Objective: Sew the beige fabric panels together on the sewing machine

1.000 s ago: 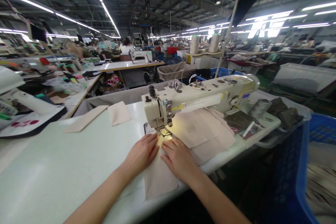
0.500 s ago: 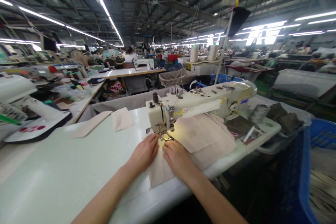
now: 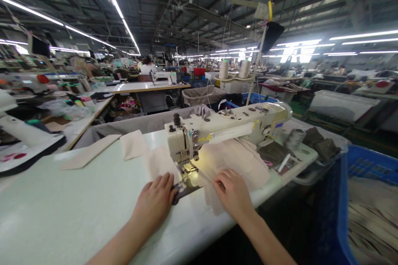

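Note:
Under the head of a white sewing machine (image 3: 224, 126), the presser foot (image 3: 188, 169) is lit, and the dark metal bed plate (image 3: 188, 186) shows in front of it. My left hand (image 3: 157, 196) lies palm down with fingers stretched, at the plate's left side. Just beyond its fingertips, a beige fabric piece (image 3: 160, 163) lies left of the foot. To the right of the foot, my right hand (image 3: 233, 192) pinches the near edge of a beige fabric panel (image 3: 214, 161) on a loose pile. Its fingertips are partly hidden by the curled hand.
Two more beige pieces (image 3: 133, 144) lie at the table's far left edge. A grey thread cone (image 3: 294, 140) and dark cloth stand on the right. A blue crate (image 3: 343, 207) holds fabric strips beside the table. Two thread spools (image 3: 224, 69) stand behind the machine.
My hands have drawn apart from the presser foot, the left toward me and the right to the pile. Fabric no longer covers the bed plate; a piece now lies left of the foot.

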{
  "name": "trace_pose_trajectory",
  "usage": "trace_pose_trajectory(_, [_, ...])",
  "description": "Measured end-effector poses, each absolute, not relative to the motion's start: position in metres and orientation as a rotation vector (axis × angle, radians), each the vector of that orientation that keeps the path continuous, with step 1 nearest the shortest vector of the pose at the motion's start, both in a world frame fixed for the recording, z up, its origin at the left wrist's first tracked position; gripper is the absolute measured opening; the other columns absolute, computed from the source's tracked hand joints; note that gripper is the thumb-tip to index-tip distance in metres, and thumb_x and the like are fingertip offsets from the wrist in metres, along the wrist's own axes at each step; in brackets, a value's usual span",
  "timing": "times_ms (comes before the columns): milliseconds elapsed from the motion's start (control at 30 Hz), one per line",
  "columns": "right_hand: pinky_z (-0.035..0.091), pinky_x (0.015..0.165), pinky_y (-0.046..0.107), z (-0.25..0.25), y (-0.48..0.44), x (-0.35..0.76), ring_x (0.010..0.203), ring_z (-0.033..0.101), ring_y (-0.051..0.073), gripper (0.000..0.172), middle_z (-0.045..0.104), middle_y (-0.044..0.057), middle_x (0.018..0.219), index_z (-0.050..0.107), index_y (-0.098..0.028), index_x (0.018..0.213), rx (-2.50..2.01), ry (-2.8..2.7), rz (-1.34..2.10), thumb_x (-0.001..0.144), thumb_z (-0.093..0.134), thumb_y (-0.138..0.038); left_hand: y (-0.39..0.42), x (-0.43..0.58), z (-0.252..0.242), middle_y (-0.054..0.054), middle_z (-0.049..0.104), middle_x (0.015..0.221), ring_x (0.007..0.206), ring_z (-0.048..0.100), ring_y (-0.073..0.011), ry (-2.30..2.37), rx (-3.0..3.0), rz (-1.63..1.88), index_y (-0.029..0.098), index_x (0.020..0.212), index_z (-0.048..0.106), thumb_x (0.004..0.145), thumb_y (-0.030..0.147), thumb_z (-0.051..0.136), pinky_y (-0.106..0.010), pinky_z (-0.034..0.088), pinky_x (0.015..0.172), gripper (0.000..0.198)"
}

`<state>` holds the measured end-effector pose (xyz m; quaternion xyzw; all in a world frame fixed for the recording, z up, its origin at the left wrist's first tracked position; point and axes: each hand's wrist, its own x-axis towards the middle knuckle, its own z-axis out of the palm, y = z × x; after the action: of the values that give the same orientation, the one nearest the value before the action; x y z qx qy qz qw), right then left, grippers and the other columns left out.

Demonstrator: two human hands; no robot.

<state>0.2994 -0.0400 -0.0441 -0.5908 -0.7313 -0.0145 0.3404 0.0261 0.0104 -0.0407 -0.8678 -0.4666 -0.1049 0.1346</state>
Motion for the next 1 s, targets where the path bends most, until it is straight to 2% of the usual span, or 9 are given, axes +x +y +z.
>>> trace_pose_trajectory(67, [0.048,0.076,0.035,-0.046,-0.036,0.301,0.082,0.062,0.022,0.018,0.065,0.003,0.081,0.060,-0.022,0.079,-1.501,-1.820,-0.032,0.097,0.057,-0.019,0.029,0.024,-0.030,-0.020,0.069,0.123,0.115,0.066,-0.0366,-1.479,-2.454,-0.353,0.014,0.123,0.065,0.094,0.025,0.052,-0.054,0.054,0.093,0.033])
trace_pose_trajectory(200, [0.047,0.074,0.035,-0.038,-0.046,0.289,0.081,0.062,0.023,0.024,0.065,0.005,0.081,0.058,-0.022,0.083,-1.422,-1.690,-0.054,0.103,0.048,-0.028,0.015,0.044,-0.022,-0.015,0.071,0.119,0.109,0.069,-0.0299,-1.292,-2.609,-0.518,0.018,0.125,0.062,0.098,0.023,0.046,-0.044,0.059,0.089,0.032])
trace_pose_trajectory(333, [0.046,0.065,0.029,-0.018,-0.079,0.260,0.071,0.061,0.018,0.025,0.063,0.002,0.077,0.058,-0.023,0.082,-1.286,-1.714,0.250,0.103,0.049,-0.035,-0.016,0.067,-0.032,-0.016,0.058,0.143,0.129,0.058,-0.0274,-0.925,-2.756,-0.795,0.020,0.158,0.023,0.099,0.020,0.043,-0.040,0.056,0.100,0.062])
trace_pose_trajectory(467, [0.052,0.071,0.026,-0.008,-0.105,0.252,0.080,0.067,0.017,0.022,0.070,0.003,0.090,0.064,-0.023,0.095,-1.152,-1.842,0.543,0.101,0.054,-0.041,-0.018,0.046,-0.041,-0.014,0.066,0.126,0.114,0.067,-0.0230,-0.846,-2.851,-0.800,0.023,0.162,0.007,0.097,0.008,0.034,-0.034,0.059,0.091,0.071])
trace_pose_trajectory(533, [0.053,0.095,0.033,-0.013,-0.109,0.260,0.112,0.065,0.025,0.050,0.067,0.011,0.125,0.058,-0.021,0.129,-1.066,-2.058,0.514,0.090,0.069,-0.052,-0.017,0.021,-0.042,-0.014,0.067,0.124,0.115,0.066,-0.0234,-0.805,-2.865,-0.737,0.023,0.162,0.011,0.097,0.006,0.032,-0.036,0.057,0.095,0.070])
trace_pose_trajectory(567, [0.046,0.108,0.040,-0.018,-0.109,0.265,0.129,0.056,0.030,0.078,0.057,0.015,0.143,0.045,-0.020,0.146,-1.020,-2.207,0.475,0.083,0.076,-0.055,-0.017,0.007,-0.042,-0.014,0.066,0.126,0.117,0.064,-0.0234,-0.798,-2.871,-0.692,0.024,0.162,0.013,0.097,0.005,0.031,-0.036,0.056,0.098,0.070])
trace_pose_trajectory(633, [0.030,0.120,0.051,-0.032,-0.108,0.272,0.145,0.039,0.034,0.100,0.041,0.016,0.158,0.030,-0.021,0.157,-0.961,-2.446,0.390,0.077,0.082,-0.050,-0.021,-0.021,-0.041,-0.013,0.067,0.125,0.117,0.065,-0.0231,-0.789,-2.852,-0.643,0.026,0.161,0.017,0.097,0.004,0.030,-0.036,0.055,0.100,0.069])
trace_pose_trajectory(800, [0.022,0.124,0.044,-0.053,-0.103,0.273,0.147,0.035,0.023,0.072,0.047,0.009,0.155,0.040,-0.021,0.152,-0.979,-2.551,0.424,0.084,0.062,-0.011,-0.045,-0.066,-0.038,-0.010,0.074,0.114,0.102,0.071,-0.0220,-0.763,-2.790,-0.615,0.025,0.156,0.032,0.100,0.017,0.033,-0.034,0.057,0.094,0.057])
trace_pose_trajectory(1000, [0.044,0.106,0.038,-0.039,-0.087,0.275,0.121,0.061,0.025,0.043,0.071,0.007,0.125,0.069,-0.021,0.121,-0.960,-2.383,0.576,0.081,0.060,-0.010,-0.077,-0.070,-0.028,-0.006,0.073,0.125,0.123,0.063,-0.0265,-0.829,-2.803,-0.622,0.031,0.138,0.056,0.102,0.032,0.043,-0.050,0.039,0.117,0.039])
